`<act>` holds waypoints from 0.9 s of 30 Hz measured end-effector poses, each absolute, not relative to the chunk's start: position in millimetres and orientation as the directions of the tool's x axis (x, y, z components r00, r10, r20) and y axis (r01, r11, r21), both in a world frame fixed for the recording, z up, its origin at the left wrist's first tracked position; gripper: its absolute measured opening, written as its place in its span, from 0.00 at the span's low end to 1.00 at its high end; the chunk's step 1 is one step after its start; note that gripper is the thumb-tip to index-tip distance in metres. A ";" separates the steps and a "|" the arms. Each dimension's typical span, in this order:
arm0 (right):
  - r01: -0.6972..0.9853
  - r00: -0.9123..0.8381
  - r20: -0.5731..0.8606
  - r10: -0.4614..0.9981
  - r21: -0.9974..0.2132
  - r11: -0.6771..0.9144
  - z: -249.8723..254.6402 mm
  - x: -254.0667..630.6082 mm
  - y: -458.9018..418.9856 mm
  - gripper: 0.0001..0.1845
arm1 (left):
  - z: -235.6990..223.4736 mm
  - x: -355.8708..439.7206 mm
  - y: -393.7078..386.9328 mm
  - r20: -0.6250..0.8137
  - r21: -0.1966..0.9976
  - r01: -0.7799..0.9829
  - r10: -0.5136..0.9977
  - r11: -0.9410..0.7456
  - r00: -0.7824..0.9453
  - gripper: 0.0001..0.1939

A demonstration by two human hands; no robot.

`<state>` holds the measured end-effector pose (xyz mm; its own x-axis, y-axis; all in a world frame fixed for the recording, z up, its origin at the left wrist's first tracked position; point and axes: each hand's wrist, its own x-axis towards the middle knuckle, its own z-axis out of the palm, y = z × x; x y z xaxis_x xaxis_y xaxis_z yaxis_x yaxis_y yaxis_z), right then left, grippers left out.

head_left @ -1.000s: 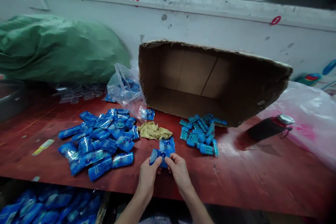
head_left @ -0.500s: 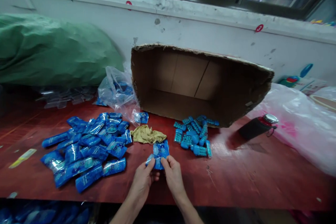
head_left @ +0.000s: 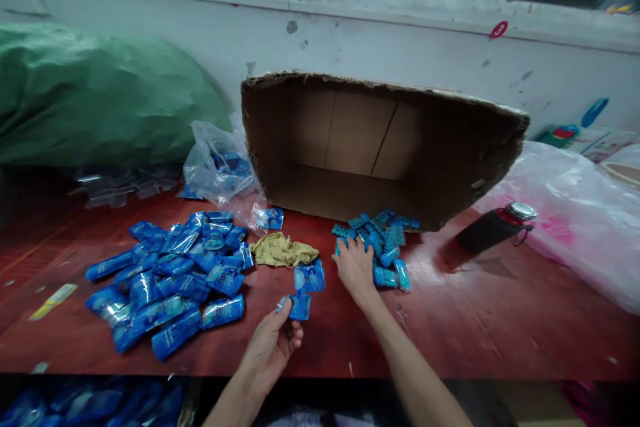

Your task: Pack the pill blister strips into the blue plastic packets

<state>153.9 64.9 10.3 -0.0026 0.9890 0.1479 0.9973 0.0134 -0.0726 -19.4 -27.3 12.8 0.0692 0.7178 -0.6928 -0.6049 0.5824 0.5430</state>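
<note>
The left hand (head_left: 274, 345) is at the bottom middle of the frame. Its grip is a pinch: the thumb and fingers squeeze one blue packet (head_left: 301, 307) by its left end. The packet is up off to the right of the thumb, just below a second packet (head_left: 310, 276) that lies flat on the red bench (head_left: 480, 333). I cannot tell if the two packets touch.

The right hand (head_left: 355, 269) is a bit right of the middle. It reaches over the pile of little blue bottles (head_left: 387, 240), palm down, with its fingers spread. The fingertips are in among the bottles, so I cannot tell if its grip has one.

The bottles lie by the front edge of a big brown box (head_left: 360, 127), which sits on its side in the middle of the frame. A crumpled yellow cloth (head_left: 283, 250) lies just above the second packet. A big heap of fat blue packets (head_left: 175, 283) is on the left, and a clear bag (head_left: 220, 167) with blue things in it is behind the heap. A green sack (head_left: 100, 100) fills the upper left. A black flask (head_left: 493, 228) stands on the right, near a pale bag (head_left: 580, 220).
</note>
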 end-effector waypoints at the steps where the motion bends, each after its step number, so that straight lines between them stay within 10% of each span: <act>1: 0.997 -0.022 0.127 0.992 -0.068 0.031 10.5 151.2 70.3 0.17 | 15.6 -20.2 -27.3 -0.709 0.521 -0.612 0.701 0.594 0.076 0.06; 14: 0.972 -0.079 -0.045 0.996 -0.225 0.067 13.9 142.3 76.4 0.22 | 17.6 -27.5 -28.7 -0.752 0.345 -0.689 0.627 0.638 0.204 0.05; 23: 0.880 -0.024 0.099 0.995 -0.471 0.068 5.8 143.3 54.9 0.28 | 18.5 -27.6 -28.9 -0.770 0.304 -0.729 0.609 0.613 0.191 0.09; 27: 0.949 -0.138 0.074 0.988 -0.274 0.153 6.3 142.0 30.7 0.25 | 17.8 -25.5 -28.2 -0.762 0.295 -0.723 0.611 0.625 0.217 0.09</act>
<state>142.0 30.7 6.3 -0.1382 0.9876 0.0744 0.9494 0.1535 -0.2739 -25.5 -28.2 17.8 0.2171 0.6106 -0.7616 -0.7231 0.6247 0.2947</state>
